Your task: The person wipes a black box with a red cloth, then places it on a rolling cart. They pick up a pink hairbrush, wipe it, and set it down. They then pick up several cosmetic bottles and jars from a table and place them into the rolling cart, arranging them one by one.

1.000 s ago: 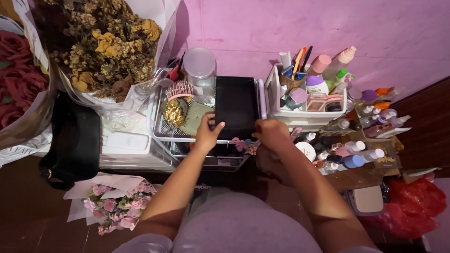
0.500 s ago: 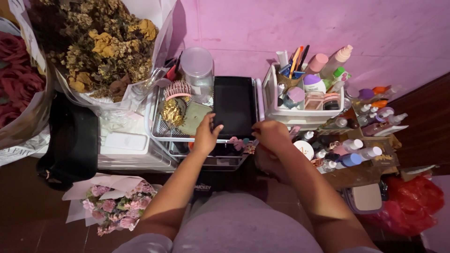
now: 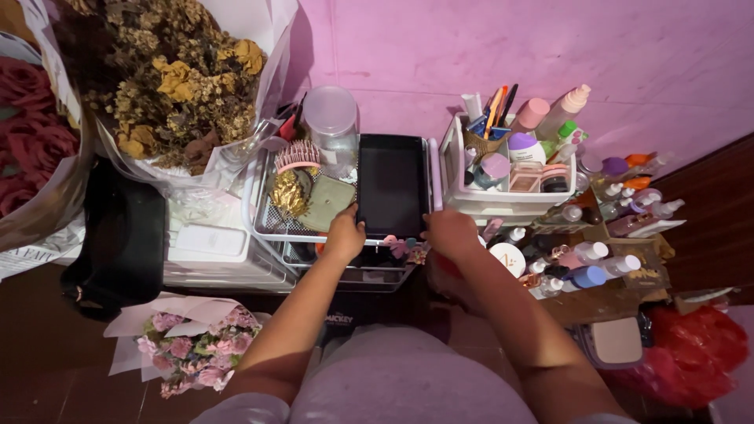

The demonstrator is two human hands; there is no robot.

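Note:
A black rectangular tray [image 3: 392, 184] lies on the right half of a white wire rack [image 3: 259, 228]. My left hand [image 3: 345, 233] grips the tray's near left corner, fingers curled over its edge. My right hand [image 3: 450, 232] is closed at the tray's near right corner, beside the rack's rim; whether it holds the tray or a small item is hidden. Left of the tray in the rack lie a green flat pouch [image 3: 328, 202], a gold crumpled thing [image 3: 290, 192] and a pink comb [image 3: 299, 154].
A clear jar [image 3: 331, 126] stands behind the rack. A white organizer [image 3: 510, 196] with pens, bottles and jars sits right, with several small bottles [image 3: 597, 251] beyond. Dried flower bouquet [image 3: 177, 86] at left, pink bouquet [image 3: 192, 345] on the floor, black bag [image 3: 122, 228], red bag [image 3: 691, 345].
My left hand slid from the tray's left side down to its near left corner. My right hand moved slightly forward toward the tray's near right corner. The tray looks squared up in the rack.

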